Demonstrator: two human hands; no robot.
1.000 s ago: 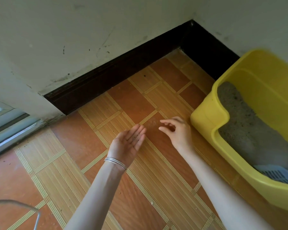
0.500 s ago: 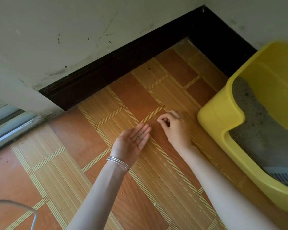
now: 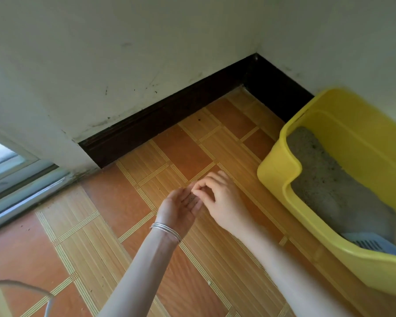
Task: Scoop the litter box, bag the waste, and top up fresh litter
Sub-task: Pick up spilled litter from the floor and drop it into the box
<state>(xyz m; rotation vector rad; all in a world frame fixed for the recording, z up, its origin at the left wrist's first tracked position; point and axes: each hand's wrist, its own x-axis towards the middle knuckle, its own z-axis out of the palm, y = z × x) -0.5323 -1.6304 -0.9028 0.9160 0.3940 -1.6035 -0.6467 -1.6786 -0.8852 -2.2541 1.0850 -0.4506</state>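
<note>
The left hand (image 3: 182, 208) is held palm up and flat, fingers together and unclenched, so that it serves as a small tray. A few dark grains (image 3: 191, 199) are carried on it. The right hand (image 3: 218, 199) is set just beside it, with thumb and fingers drawn into a pinch at the left fingertips. A stray grain is judged to be nipped there for dropping onto the palm, though it is too small to be made out.

Both hands are held low over the floor (image 3: 114, 202), near the front corner of the box (image 3: 278, 177), where spilled litter would be expected. The box is stood against the wall, by the dark skirting (image 3: 169, 115). Grey litter (image 3: 329, 186) is spread inside it, and a blue scoop (image 3: 373, 244) is left lying at its near end. Thin bangles (image 3: 166, 231) are worn on the left wrist. A pale cable (image 3: 21, 286) is seen at the lower left.

No waste bag or fresh supply can be seen. The step in hand is judged to be tidying of scattered grains. The cupped palm would need to be kept level on the way to the box, or the grains could be spilled again.
</note>
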